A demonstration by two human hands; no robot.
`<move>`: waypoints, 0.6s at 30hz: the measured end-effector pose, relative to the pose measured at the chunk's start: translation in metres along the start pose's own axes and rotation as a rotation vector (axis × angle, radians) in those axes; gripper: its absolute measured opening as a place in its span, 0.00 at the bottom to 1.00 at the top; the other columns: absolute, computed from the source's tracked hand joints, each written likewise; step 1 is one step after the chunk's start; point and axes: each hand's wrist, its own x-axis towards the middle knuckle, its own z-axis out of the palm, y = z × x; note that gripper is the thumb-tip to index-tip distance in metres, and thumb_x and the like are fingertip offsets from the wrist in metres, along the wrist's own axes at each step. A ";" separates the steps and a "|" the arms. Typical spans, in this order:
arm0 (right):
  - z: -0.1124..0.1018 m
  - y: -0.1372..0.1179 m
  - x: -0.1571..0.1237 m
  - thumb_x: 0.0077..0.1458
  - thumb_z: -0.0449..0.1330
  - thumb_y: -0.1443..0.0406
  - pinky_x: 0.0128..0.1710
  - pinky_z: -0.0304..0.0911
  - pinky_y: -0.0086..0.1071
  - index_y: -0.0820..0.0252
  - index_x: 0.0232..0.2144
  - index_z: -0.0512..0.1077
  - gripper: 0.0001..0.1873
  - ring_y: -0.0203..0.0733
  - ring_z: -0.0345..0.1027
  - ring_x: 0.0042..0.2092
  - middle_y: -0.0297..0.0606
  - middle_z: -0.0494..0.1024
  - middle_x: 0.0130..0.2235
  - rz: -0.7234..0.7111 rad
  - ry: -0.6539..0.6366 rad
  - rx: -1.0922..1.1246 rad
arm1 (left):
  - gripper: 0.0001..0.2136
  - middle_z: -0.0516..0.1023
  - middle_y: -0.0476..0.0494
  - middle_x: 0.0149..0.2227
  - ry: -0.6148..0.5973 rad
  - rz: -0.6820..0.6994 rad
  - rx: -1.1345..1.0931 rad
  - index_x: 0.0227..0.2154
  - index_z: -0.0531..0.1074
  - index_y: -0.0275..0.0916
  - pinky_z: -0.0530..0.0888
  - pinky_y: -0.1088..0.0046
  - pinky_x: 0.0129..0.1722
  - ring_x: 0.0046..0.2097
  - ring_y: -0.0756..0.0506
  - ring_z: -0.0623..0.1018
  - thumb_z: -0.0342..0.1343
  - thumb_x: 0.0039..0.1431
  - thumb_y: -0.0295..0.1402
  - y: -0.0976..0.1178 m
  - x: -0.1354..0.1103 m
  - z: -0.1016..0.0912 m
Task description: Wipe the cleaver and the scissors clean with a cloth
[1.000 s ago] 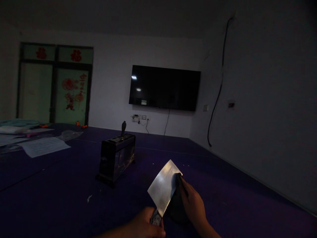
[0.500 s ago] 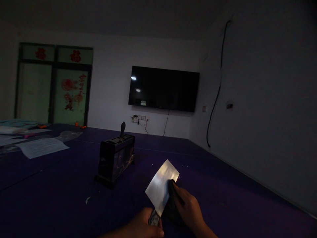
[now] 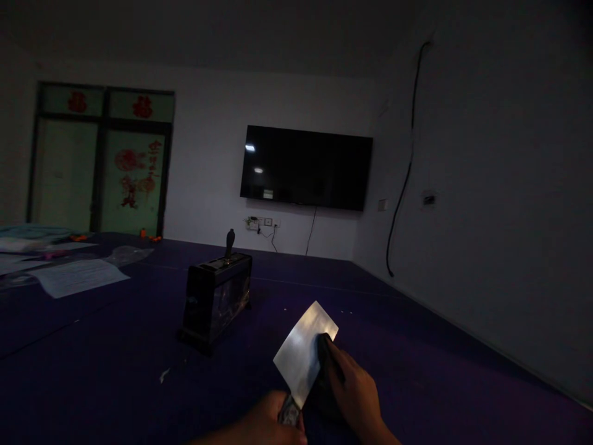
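My left hand is wrapped round the patterned handle of a cleaver, whose broad shiny blade tilts up and away to the right. A dark cloth is pinched in my right hand and pressed against the blade's right part. The cloth's lower folds hang in shadow below the hand. To the left of the blade stands a black knife block with one dark-handled knife upright in its top.
The purple tabletop carries printed paper sheets and clear plastic at the left. Small orange items lie at the far edge. White scraps dot the surface. A wall with a hanging cable borders the right.
The cleaver and both hands have shifted very slightly right and down in view. The cloth stays against the blade, and the knife block has not moved.
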 end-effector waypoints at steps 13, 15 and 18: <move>0.001 0.012 0.006 0.59 0.44 0.59 0.38 0.67 0.38 0.58 0.53 0.62 0.22 0.47 0.71 0.43 0.44 0.73 0.46 0.247 0.149 -0.032 | 0.07 0.65 0.57 0.21 -0.061 0.012 0.075 0.22 0.67 0.36 0.59 0.80 0.25 0.25 0.56 0.63 0.58 0.35 0.28 0.013 -0.006 -0.003; 0.001 0.014 0.005 0.59 0.44 0.60 0.38 0.67 0.38 0.58 0.53 0.62 0.21 0.47 0.70 0.43 0.44 0.74 0.46 0.192 0.166 -0.023 | 0.07 0.64 0.57 0.20 -0.061 0.012 0.077 0.22 0.67 0.36 0.59 0.80 0.25 0.24 0.56 0.63 0.59 0.35 0.28 0.012 -0.006 -0.002; 0.001 0.015 0.005 0.58 0.44 0.62 0.39 0.67 0.37 0.58 0.53 0.62 0.21 0.45 0.70 0.44 0.43 0.74 0.46 0.111 0.172 -0.017 | 0.09 0.65 0.56 0.21 -0.041 0.025 0.054 0.22 0.67 0.36 0.58 0.80 0.25 0.25 0.56 0.63 0.60 0.34 0.29 0.010 -0.004 -0.002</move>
